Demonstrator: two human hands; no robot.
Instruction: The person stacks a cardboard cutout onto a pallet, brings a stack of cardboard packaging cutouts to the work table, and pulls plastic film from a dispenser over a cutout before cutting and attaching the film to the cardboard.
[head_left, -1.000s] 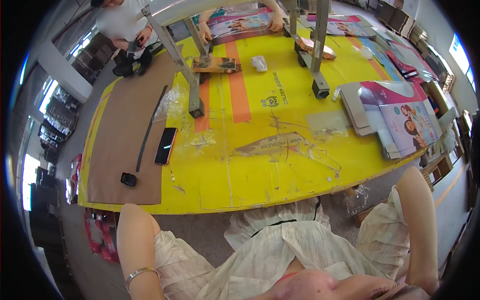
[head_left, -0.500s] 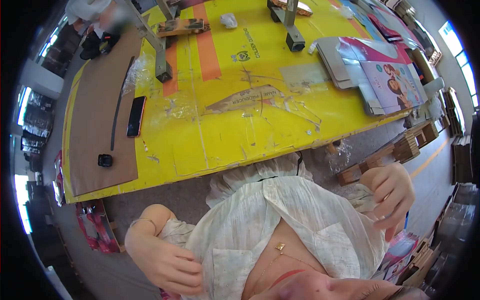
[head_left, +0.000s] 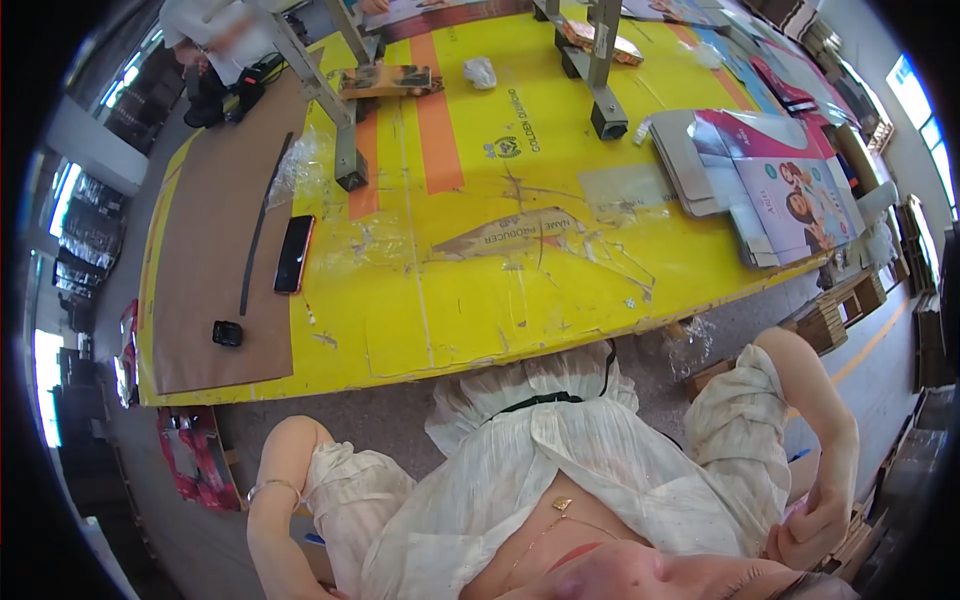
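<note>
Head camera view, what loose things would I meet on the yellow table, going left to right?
Small black case, phone, orange-and-black block, crumpled white wad, printed flat cartons. Overlapping things are left out.

A layered pile of flat cardboard pieces [head_left: 795, 195], magenta and pale with printed figures and grey flaps at its left, lies near the right end of the table's yellow surface [head_left: 480, 325]. At the left, a small black rounded case [head_left: 227, 333] sits on the brown sheet [head_left: 200, 250]; a red-edged, dark-screened phone [head_left: 294, 255] lies face up by its right edge.
</note>
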